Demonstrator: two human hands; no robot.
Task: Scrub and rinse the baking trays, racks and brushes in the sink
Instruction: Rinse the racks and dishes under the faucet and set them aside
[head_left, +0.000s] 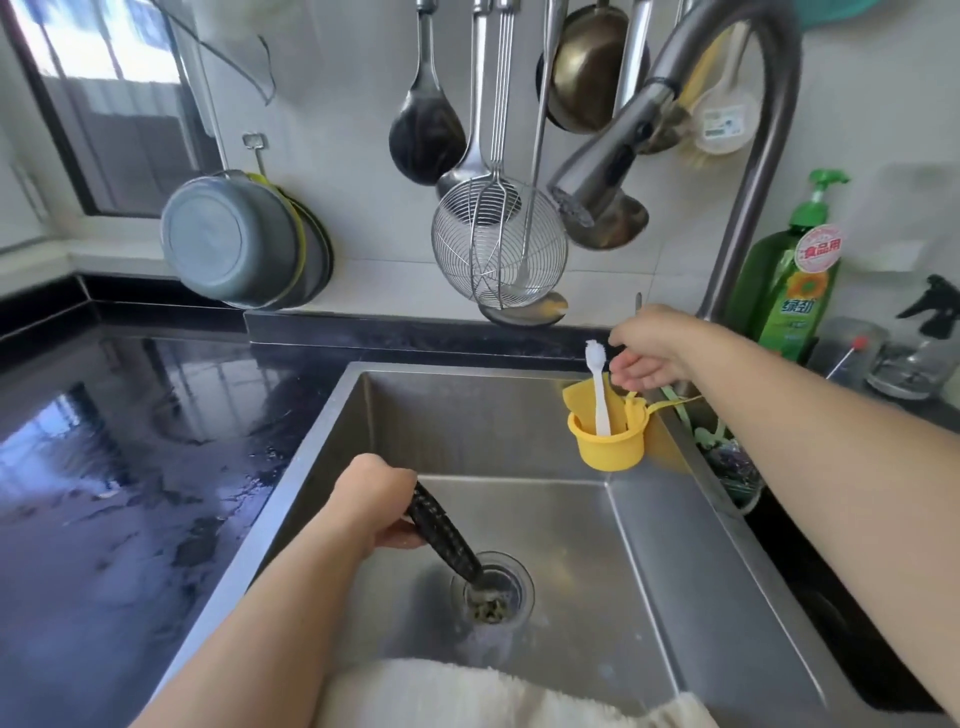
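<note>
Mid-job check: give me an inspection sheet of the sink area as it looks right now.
Surface: steel sink, basin wet; black counter wet.
Job's things: black brush, its tip in the drain; white brush upright in yellow cup. No trays or racks seen.
Clutter: green detergent bottle; white towel at the near rim.
Hands: left hand grips the black brush; right hand reaches behind the yellow cup, grasp unclear.
Cables: nothing seen.
Surroundings: faucet, no stream visible; hanging wire skimmer, ladles, pans.
</note>
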